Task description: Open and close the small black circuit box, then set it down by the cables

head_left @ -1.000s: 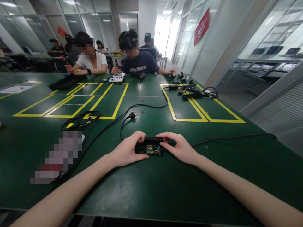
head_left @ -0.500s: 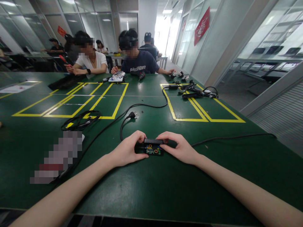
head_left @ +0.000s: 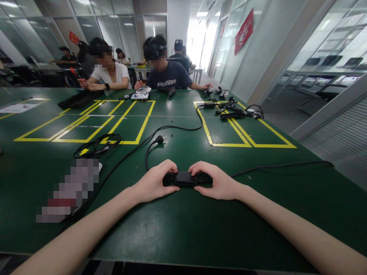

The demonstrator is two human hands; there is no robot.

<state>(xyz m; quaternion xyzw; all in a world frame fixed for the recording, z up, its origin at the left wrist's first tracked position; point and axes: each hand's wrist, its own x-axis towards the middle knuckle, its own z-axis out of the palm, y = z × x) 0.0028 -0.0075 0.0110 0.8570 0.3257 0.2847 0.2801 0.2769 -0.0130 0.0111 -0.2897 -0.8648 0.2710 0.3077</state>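
A small black power adapter box (head_left: 185,178) lies on the green table (head_left: 183,225) in front of me, its black lid over the top so no circuit board shows. My left hand (head_left: 156,181) grips its left end with curled fingers. My right hand (head_left: 216,181) grips its right end the same way. A black cable (head_left: 282,166) runs from the box off to the right. Another black cord with a plug (head_left: 159,140) curls just beyond my left hand.
A coil of black cable (head_left: 97,146) lies at the left by yellow tape boxes (head_left: 86,124). More black adapters and cords (head_left: 236,110) sit at the back right. Two people sit across the table with tools (head_left: 142,93). A blurred object (head_left: 70,191) lies at my left.
The black lid, tilted up behind the exposed circuit board before, now lies flat over the box and hides the board. Both hands stay at the ends.
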